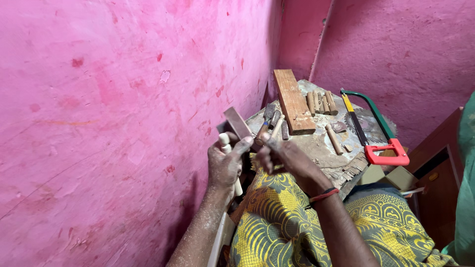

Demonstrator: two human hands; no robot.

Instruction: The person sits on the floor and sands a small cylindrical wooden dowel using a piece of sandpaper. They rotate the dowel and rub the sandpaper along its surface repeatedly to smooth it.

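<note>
My left hand (pixel 225 165) grips a pale wooden stick (pixel 228 153) upright, with a flat brown wooden block (pixel 237 122) held against its top near my fingertips. My right hand (pixel 282 155) is closed on a small dark tool (pixel 269 142), its tip touching the block's lower edge. Both hands hover over my lap, which is covered by a yellow patterned cloth (pixel 287 217), close to the near edge of a rough stone slab (pixel 321 143).
On the slab lie a reddish wooden plank (pixel 293 101), several short wooden dowels (pixel 320 102), a lone dowel (pixel 334 139), chisels (pixel 271 123) and a hacksaw with green frame and red handle (pixel 376 133). A pink wall (pixel 123 109) stands close on the left; brown furniture (pixel 440 173) at right.
</note>
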